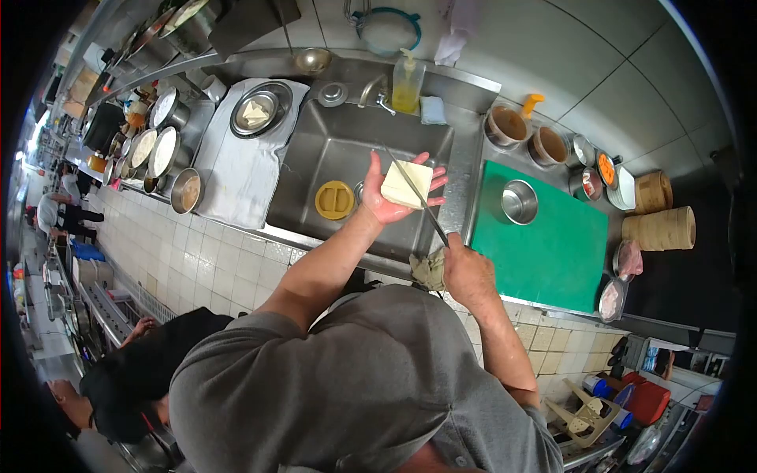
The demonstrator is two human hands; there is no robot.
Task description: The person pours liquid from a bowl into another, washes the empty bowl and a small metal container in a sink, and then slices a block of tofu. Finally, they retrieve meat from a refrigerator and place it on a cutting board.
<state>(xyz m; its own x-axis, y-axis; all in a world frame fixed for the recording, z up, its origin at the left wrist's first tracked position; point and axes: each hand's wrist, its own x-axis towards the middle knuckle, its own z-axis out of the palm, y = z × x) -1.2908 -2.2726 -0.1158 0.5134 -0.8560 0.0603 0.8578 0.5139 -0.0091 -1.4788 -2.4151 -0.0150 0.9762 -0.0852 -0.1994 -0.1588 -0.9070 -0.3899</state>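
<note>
A pale, square block (405, 186) that looks like tofu rests on the palm of my left hand (386, 206), whose fingers are spread beneath it, over the sink (307, 173). My right hand (468, 272) is closed round the handle of a long, thin knife (436, 224). The blade lies diagonally across the top of the block; whether it has cut in is too small to tell. More pale pieces (255, 113) sit in a metal bowl (281, 103) on the white cloth (236, 169) left of the sink.
A green cutting board (544, 260) with a metal cup (520, 202) lies to the right. Behind the sink are a faucet (371, 91) and soap bottle (408, 85). A yellow disc (334, 200) lies in the sink. Another person (134, 378) is at the lower left.
</note>
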